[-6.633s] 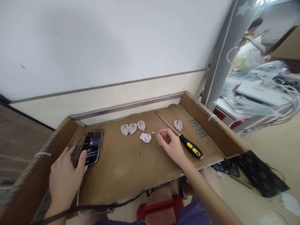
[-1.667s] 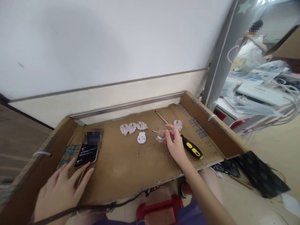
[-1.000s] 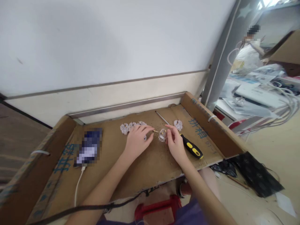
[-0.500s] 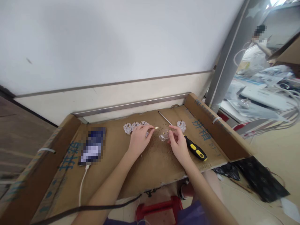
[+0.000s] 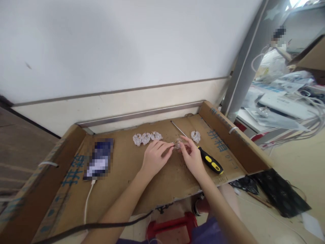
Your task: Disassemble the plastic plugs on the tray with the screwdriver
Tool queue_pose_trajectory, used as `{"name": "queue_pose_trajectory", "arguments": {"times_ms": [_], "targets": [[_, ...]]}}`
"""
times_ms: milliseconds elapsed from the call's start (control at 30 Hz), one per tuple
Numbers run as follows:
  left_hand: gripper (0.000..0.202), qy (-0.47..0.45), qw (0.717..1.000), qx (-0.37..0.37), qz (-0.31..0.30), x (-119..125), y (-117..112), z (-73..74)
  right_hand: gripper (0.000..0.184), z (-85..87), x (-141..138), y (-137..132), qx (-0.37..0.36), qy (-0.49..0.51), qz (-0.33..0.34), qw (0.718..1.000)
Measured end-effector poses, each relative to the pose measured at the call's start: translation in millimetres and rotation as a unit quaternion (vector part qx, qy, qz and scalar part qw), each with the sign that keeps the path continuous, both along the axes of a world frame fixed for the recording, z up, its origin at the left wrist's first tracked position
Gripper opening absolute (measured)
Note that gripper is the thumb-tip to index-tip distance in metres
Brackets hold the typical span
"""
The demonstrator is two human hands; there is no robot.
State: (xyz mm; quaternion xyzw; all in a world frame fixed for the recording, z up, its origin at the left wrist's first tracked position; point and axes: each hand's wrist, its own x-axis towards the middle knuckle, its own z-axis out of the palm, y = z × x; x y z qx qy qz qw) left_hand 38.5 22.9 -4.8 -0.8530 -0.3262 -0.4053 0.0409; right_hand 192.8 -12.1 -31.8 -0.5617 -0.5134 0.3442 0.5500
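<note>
Between the thumb and fingers of my right hand (image 5: 192, 156) is a clear plastic plug housing (image 5: 177, 144), held just above the cardboard. My left hand (image 5: 156, 156) is pinched, its fingertips touching the left side of the housing. The small brass-coloured piece seen in that pinch earlier is now mostly hidden by the fingertips and housing. Beyond my left hand three clear plugs, one of them a plug (image 5: 146, 138) in the middle, lie in a row with pins up. Another clear plug (image 5: 195, 136) lies past my right hand.
A black and yellow screwdriver (image 5: 210, 160) lies beside my right hand, its shaft pointing away. At the left a phone (image 5: 100, 157) is plugged into a white cable (image 5: 87, 200). Raised cardboard sides (image 5: 235, 139) border the work surface. A person is in the background at right.
My left hand has moved right, bringing the small brass-coloured piece to the clear housing. The row of plugs is now uncovered. My right hand still holds the housing in nearly the same place.
</note>
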Motion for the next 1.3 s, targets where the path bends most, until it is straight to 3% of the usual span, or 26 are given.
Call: {"name": "queue_pose_trajectory", "arguments": {"times_ms": [400,1300], "targets": [[0.007,-0.024,0.999,-0.019,-0.018,7.1,-9.2,-3.5,0.034,-0.6,0.6,0.3,0.004,-0.011,0.006,1.0],[0.008,-0.011,0.999,-0.025,-0.023,10.0,-10.5,-4.9,0.039,-2.8,-0.4,0.2,0.01,-0.004,0.031,0.999]]}}
